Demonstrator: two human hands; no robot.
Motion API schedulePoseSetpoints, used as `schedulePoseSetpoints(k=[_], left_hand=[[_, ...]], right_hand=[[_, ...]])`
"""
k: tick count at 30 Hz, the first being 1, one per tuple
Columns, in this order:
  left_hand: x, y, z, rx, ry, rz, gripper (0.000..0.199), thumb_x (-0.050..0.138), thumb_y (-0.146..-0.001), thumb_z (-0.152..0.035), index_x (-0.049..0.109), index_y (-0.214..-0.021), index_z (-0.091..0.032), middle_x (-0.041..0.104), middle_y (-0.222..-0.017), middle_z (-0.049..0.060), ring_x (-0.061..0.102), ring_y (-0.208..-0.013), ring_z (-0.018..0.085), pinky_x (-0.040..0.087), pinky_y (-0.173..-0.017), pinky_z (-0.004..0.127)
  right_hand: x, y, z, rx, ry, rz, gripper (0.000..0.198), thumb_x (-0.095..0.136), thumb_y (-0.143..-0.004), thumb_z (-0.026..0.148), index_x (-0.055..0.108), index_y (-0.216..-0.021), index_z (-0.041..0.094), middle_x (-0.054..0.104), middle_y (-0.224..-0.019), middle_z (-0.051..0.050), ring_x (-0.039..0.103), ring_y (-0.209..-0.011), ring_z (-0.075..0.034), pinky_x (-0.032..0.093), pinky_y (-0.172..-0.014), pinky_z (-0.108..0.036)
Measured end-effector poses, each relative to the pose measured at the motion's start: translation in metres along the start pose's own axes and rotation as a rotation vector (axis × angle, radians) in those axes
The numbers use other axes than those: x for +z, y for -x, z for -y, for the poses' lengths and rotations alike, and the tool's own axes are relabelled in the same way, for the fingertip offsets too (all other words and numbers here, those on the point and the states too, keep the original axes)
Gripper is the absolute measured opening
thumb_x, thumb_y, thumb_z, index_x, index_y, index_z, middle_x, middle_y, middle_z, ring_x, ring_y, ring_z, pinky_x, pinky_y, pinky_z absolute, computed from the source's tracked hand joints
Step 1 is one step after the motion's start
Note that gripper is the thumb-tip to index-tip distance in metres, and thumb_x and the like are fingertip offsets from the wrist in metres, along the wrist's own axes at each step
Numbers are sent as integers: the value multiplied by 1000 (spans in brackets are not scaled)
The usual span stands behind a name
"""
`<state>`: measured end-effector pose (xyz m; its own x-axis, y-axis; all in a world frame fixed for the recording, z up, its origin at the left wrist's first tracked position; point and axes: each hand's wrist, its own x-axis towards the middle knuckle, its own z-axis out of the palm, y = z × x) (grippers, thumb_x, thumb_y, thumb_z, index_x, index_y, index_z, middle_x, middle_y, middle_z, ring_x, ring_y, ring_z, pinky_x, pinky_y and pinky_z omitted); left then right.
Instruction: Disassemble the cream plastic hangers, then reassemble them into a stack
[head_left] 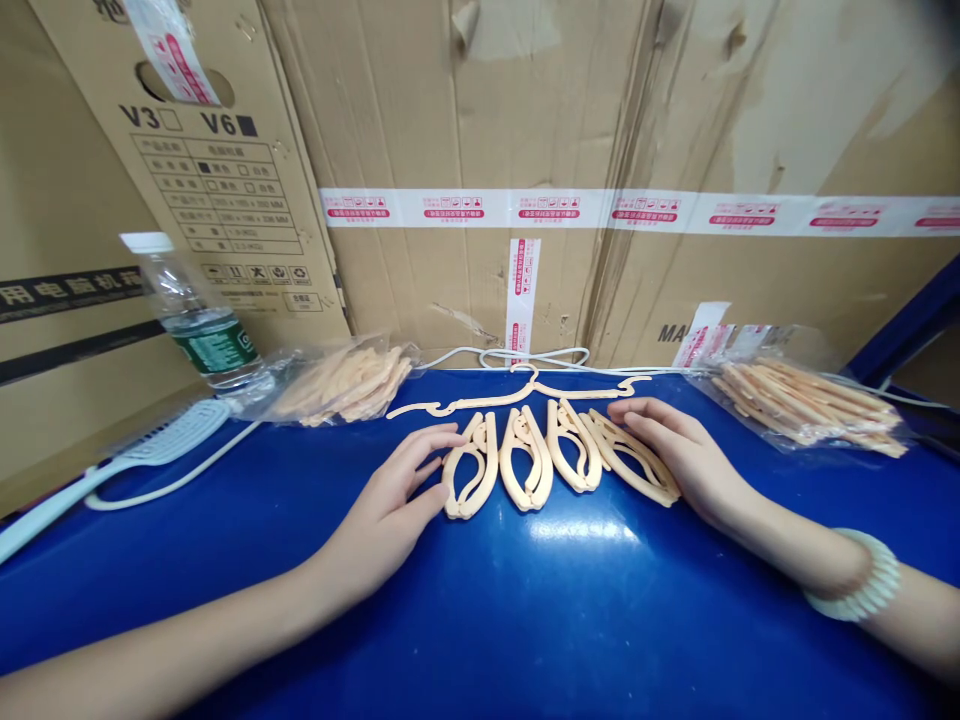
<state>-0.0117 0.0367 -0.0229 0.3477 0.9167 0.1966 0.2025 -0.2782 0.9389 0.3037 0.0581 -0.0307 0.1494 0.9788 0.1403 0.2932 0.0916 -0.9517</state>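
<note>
Several folded peach-coloured plastic clothes hangers lie in a row on the blue table. My left hand (405, 480) is at the leftmost folded hanger (490, 465), fingers stretched and thumb apart along its left edge. My right hand (682, 455) is beside the rightmost folded hanger (626, 462), which is tilted; its fingers are extended over the upper end and partly hide it. Between them lie a second folded hanger (505, 462) and a third folded hanger (555, 440). Behind the row lies an unfolded hanger (487, 401), arms spread, hook toward the boxes.
Clear bags of hanger parts lie at left (349, 383) and right (806, 400). A water bottle (214, 340) and a light blue hairbrush (176, 432) are at the left. White cable (540, 354) runs along the back, before large cardboard boxes (450, 280).
</note>
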Motion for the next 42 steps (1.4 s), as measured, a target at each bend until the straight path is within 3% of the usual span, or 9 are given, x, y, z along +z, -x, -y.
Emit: schedulePoseSetpoints(k=[7, 15, 25, 32, 35, 40, 42], left_hand=[[2, 0, -1, -51, 111, -20, 35, 65, -78, -28, 61, -113, -23, 52, -138, 7, 43, -135, 28, 29, -118, 47], [2, -1, -1, -65, 116, -27, 37, 66, -76, -28, 61, -113, -22, 53, -137, 7, 44, -134, 28, 29, -117, 46], [4, 1, -6, -51, 69, -27, 36, 64, -78, -28, 59, -113, -23, 53, -138, 7, 43, -135, 28, 29, -118, 48], [5, 2, -6, -48, 2, -59, 38, 64, -77, -28, 59, -115, -24, 54, -137, 6, 42, -135, 29, 26, -118, 50], [4, 2, -6, -32, -39, -44, 38, 63, -78, -27, 59, -116, -24, 55, -136, 6, 42, -135, 29, 24, -119, 50], [4, 1, -5, -37, -37, -34, 41, 61, -80, -26, 56, -120, -25, 54, -138, 7, 43, -135, 27, 25, -119, 49], [4, 1, -5, -38, -31, -40, 40, 61, -79, -26, 57, -118, -25, 55, -137, 6, 43, -135, 28, 25, -119, 48]], right_hand=[[-2, -4, -5, 79, -238, -35, 29, 71, -70, 42, 69, -91, 23, 70, -101, -4, 62, -104, -25, 46, -96, -37], [1, -9, -3, 91, -354, -115, 19, 71, -67, 38, 72, -75, 21, 71, -91, -4, 62, -100, -22, 47, -98, -33], [-4, -12, -10, 23, -231, -71, 21, 59, -81, 41, 70, -79, 22, 73, -96, -7, 66, -102, -26, 50, -100, -43], [-2, -13, -12, 1, -163, -57, 23, 57, -83, 40, 70, -84, 21, 73, -99, -8, 66, -103, -27, 52, -96, -42], [-3, -16, -5, -125, 31, -14, 30, 49, -89, 44, 69, -89, 21, 71, -103, -8, 65, -104, -27, 52, -95, -44], [-8, -49, 9, -645, 604, 140, 39, 39, -96, 45, 65, -109, 19, 66, -112, -12, 59, -110, -29, 43, -101, -49], [-8, -71, 11, -690, 732, 214, 42, 35, -98, 42, 62, -118, 17, 64, -120, -15, 56, -116, -30, 42, -103, -49]])
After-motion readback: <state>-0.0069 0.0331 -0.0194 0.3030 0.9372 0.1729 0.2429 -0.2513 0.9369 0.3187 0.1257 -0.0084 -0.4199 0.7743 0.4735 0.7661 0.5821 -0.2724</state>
